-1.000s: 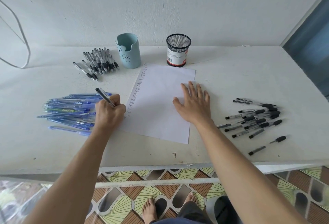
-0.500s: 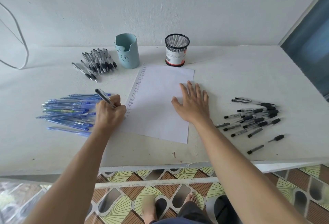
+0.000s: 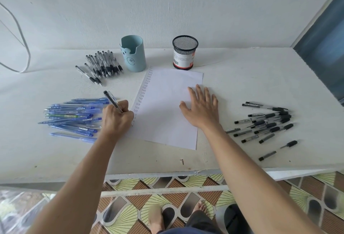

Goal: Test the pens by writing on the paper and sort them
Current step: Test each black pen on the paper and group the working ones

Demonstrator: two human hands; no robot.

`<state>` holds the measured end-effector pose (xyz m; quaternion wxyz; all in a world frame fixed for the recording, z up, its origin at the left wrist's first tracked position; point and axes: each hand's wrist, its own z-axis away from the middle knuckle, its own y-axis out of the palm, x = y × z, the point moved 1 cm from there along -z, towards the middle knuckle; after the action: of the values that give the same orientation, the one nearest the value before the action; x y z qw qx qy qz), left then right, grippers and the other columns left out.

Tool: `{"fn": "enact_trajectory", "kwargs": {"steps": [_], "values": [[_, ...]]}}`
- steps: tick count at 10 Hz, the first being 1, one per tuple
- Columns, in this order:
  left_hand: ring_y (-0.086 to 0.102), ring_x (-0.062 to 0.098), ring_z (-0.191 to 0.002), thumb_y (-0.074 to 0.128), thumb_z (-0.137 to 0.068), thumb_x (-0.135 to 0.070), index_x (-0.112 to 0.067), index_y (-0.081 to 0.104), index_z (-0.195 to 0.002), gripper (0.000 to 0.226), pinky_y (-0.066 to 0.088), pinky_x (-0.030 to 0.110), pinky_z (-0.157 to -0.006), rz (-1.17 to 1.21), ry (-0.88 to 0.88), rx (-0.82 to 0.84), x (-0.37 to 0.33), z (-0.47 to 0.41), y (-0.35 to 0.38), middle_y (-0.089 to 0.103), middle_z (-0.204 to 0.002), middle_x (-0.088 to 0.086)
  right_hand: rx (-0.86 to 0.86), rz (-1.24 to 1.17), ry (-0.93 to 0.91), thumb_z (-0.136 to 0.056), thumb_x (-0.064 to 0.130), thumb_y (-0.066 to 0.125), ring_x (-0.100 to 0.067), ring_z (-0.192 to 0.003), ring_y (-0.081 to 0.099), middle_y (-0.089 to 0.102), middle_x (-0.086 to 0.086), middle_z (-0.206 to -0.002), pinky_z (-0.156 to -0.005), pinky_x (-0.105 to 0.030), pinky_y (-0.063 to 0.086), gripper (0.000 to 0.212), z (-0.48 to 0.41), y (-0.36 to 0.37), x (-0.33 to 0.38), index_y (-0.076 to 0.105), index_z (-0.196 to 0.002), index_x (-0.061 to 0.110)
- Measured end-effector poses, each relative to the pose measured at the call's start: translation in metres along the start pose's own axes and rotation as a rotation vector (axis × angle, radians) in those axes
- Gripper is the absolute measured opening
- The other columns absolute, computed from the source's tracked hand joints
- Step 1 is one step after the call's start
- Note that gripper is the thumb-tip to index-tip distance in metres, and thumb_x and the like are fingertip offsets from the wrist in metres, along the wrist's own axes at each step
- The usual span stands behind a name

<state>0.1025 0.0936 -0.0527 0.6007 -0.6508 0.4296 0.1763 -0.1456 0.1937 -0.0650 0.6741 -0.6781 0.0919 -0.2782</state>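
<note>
A white sheet of paper (image 3: 167, 107) lies in the middle of the table, with a column of small "Test" words down its left margin. My left hand (image 3: 117, 118) grips a black pen (image 3: 111, 99), tip down at the paper's lower left edge. My right hand (image 3: 201, 109) lies flat with spread fingers on the paper's right side. A pile of blue pens (image 3: 72, 118) lies left of my left hand. Black pens (image 3: 268, 122) are spread out at the right. Another bunch of black pens (image 3: 102, 66) lies at the back left.
A light blue cup (image 3: 133, 53) and a black mesh cup (image 3: 184, 52) stand behind the paper near the wall. A white cable (image 3: 24, 47) hangs at the far left. The table's front edge (image 3: 167, 172) runs above a patterned tile floor and my feet.
My left hand keeps its place at the paper's left margin with only slight pen motion. My right hand stays flat on the sheet.
</note>
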Motion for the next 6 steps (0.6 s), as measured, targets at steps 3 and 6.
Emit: {"fn": "enact_trajectory", "kwargs": {"steps": [3, 6], "values": [[0.042, 0.021, -0.053, 0.056, -0.060, -0.011, -0.022, 0.049, -0.059, 0.013, 0.033, 0.031, -0.054, 0.227, -0.167, -0.017, 0.007, -0.004, -0.005, 0.044, -0.049, -0.006, -0.010, -0.002, 0.001, -0.097, 0.058, 0.030, -0.024, -0.154, -0.005, 0.001, 0.002, -0.168, -0.122, -0.049, -0.002, 0.068, -0.001, 0.002, 0.000, 0.014, -0.158, 0.031], [0.033, 0.015, -0.030, 0.037, -0.109, -0.036, -0.012, 0.059, -0.106, 0.032, 0.027, 0.021, -0.037, 0.479, -0.193, -0.008, 0.003, -0.012, -0.006, 0.044, -0.044, 0.002, -0.015, -0.024, 0.030, -0.095, 0.059, 0.033, -0.022, -0.154, -0.002, 0.005, 0.003, -0.168, -0.123, -0.048, -0.001, 0.069, -0.002, -0.001, 0.003, 0.018, -0.156, 0.032]]}}
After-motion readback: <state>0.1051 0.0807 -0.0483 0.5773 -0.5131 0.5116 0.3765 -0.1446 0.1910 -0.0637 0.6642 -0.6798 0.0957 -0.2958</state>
